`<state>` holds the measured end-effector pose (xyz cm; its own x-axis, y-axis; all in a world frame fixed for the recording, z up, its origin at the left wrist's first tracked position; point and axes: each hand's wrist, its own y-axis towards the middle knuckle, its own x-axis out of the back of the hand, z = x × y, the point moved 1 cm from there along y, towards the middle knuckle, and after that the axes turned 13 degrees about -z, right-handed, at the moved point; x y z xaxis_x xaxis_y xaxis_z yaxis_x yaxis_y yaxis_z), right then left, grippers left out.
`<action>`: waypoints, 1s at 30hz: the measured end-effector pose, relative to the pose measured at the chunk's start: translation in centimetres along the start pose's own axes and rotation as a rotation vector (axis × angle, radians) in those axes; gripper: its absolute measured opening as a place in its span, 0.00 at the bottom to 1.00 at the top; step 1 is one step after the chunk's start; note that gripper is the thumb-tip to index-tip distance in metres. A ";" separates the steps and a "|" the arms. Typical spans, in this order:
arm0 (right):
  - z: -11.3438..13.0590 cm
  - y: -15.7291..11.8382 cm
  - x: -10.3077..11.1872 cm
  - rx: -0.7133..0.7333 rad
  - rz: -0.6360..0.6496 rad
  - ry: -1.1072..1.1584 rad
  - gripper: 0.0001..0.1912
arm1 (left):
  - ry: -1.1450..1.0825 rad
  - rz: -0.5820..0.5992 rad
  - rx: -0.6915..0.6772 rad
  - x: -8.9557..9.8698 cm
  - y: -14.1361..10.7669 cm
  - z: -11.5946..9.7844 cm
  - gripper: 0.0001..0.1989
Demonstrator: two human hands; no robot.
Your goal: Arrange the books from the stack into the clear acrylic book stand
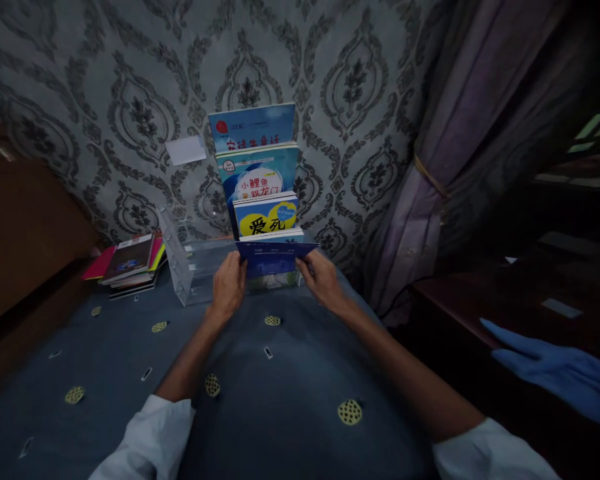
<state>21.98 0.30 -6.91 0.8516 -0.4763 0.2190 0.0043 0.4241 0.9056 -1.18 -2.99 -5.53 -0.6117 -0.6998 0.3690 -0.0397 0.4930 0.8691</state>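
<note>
A dark blue book is held between both my hands at the front of a clear tiered rack. My left hand grips its left edge, thumb on the near side. My right hand pinches its right edge. Behind it, books stand in rising steps: a blue-and-yellow book, a teal book and, tallest at the back, a blue book. Their lower parts are hidden by the books in front. The rack's left tiers are see-through and hold no books.
A pile of books and folders lies left of the rack. Patterned wallpaper with a white card rises behind. A tied curtain hangs at right, above a dark red surface. A blue glove shows at far right; I cannot tell whether it is worn.
</note>
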 end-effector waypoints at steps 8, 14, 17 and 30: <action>-0.4 0.2 0.1 0.010 -0.015 -0.016 0.12 | 0.007 -0.027 -0.008 -0.7 -0.4 0.2 0.09; -1.0 -0.9 0.1 -0.072 0.062 0.006 0.11 | 0.059 0.102 0.061 -1.4 -1.2 0.7 0.07; -1.4 -1.3 -0.1 -0.103 0.092 -0.027 0.11 | 0.178 0.199 0.142 -1.6 -1.5 0.6 0.05; -2.8 -2.5 -1.0 -0.225 0.076 -0.176 0.13 | 0.427 0.374 0.317 -1.2 -1.2 -0.8 0.15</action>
<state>22.61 1.89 -10.40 0.7499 -0.5547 0.3605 0.0770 0.6144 0.7853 0.26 -3.12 -6.73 -0.2641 -0.5627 0.7833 -0.1563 0.8264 0.5410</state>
